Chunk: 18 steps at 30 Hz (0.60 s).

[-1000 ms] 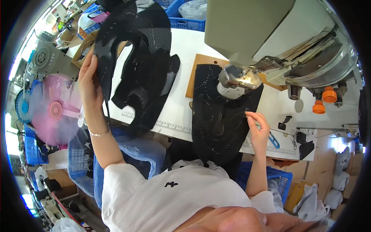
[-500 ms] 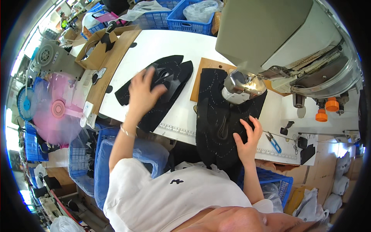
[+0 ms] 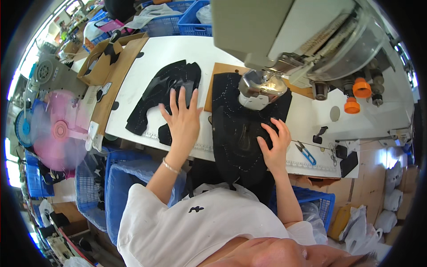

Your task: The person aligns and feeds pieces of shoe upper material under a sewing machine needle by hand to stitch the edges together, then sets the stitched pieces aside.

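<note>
Stitched black fabric pieces (image 3: 155,93) lie overlapping on the left part of the white table. Over their lower right edge is my left hand (image 3: 183,122), its fingers spread and nothing held; whether it touches them I cannot tell. A larger black piece (image 3: 229,129) with white stitch lines lies under the sewing machine's metal head (image 3: 262,89). It reaches over the table's near edge. On its right side rests my right hand (image 3: 276,144), fingers apart, fingertips against the fabric. The machine head hides part of that piece.
Blue-handled thread snips (image 3: 306,154) lie right of my right hand, near a ruler strip. A pink fan (image 3: 60,130) and a cardboard box (image 3: 98,66) stand at the left. Blue crates (image 3: 162,24) are behind the table; a plastic-lined crate (image 3: 129,178) stands below its near edge.
My left hand has moved right and nearer, from the middle of the left black pieces to their lower right edge. My right hand stays on the large piece. The whole view has shifted slightly.
</note>
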{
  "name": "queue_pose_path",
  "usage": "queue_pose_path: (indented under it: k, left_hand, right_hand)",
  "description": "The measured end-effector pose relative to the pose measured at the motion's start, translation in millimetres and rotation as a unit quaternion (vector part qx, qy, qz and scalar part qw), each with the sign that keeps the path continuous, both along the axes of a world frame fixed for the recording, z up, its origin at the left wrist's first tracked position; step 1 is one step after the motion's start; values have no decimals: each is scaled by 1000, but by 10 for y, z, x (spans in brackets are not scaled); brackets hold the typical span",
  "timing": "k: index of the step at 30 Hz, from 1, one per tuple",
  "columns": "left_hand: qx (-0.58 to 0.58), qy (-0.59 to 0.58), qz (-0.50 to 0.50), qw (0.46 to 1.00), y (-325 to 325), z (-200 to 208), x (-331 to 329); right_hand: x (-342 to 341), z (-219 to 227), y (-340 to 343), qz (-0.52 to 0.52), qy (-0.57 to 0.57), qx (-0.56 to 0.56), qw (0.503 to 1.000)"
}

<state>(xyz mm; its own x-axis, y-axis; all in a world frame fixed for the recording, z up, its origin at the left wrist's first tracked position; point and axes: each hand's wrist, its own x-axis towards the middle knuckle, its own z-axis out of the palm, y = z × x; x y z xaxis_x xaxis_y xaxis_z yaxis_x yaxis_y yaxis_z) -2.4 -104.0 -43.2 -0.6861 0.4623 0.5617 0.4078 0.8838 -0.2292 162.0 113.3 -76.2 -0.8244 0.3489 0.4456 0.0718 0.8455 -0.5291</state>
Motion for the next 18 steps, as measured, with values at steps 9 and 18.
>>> queue_pose_path:
  k: [9,18]
  left_hand:
    - [309,-148,-209,916,246,258,393]
    - [543,-449,-374,603,749,363,427]
  right_hand:
    - [56,273,113,0,29,4,1000]
    - [-418,897,226,137,113,-396,901]
